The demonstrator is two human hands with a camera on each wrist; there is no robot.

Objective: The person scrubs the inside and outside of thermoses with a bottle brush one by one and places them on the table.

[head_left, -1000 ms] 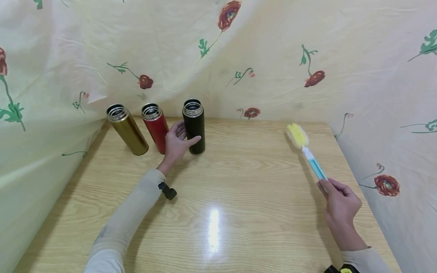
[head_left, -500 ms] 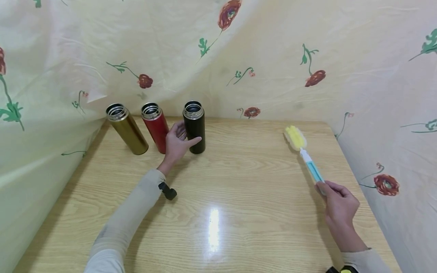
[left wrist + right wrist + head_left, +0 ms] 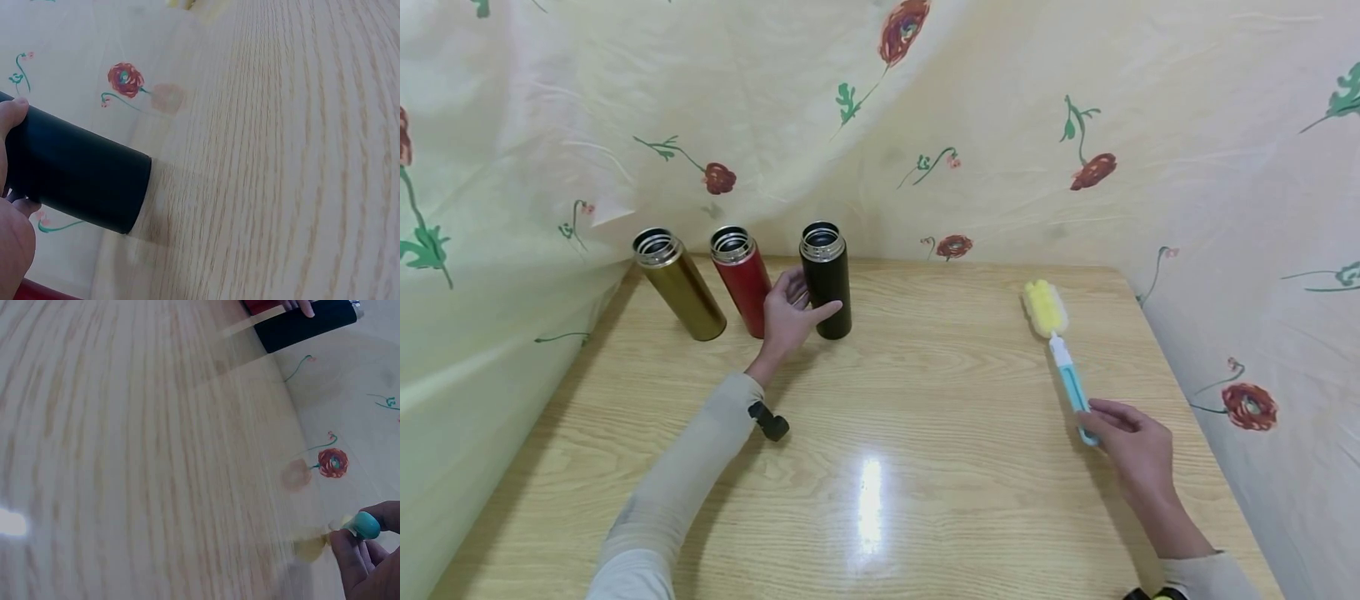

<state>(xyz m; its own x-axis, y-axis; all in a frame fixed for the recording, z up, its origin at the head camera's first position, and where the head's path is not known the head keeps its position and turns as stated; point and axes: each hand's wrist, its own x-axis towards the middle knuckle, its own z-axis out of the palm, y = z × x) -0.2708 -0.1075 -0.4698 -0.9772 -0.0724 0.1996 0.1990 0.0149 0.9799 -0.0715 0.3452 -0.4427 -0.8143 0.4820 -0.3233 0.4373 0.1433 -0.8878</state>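
An open black thermos bottle (image 3: 826, 279) stands upright on the table (image 3: 925, 400), its steel mouth bare. My left hand (image 3: 790, 321) grips its lower half from the left side, thumb across the front. In the left wrist view the bottle's base (image 3: 139, 194) meets the wood. On the right, my right hand (image 3: 1135, 446) pinches a bottle brush by the end of its blue handle (image 3: 1072, 387). The brush's yellow and white sponge head (image 3: 1046, 308) points away toward the back wall. In the right wrist view the blue handle end (image 3: 367, 525) shows between thumb and fingers.
Left of the black bottle stand an open red thermos bottle (image 3: 747, 292) and an open gold one (image 3: 688, 296). The red one is close beside my left hand. Flower-printed cloth (image 3: 1000, 125) hangs behind the table and along both sides.
My right hand has shifted a little left, and the brush has swung left and slightly nearer, its handle standing steeper in view. The left hand and the bottles stay almost still.
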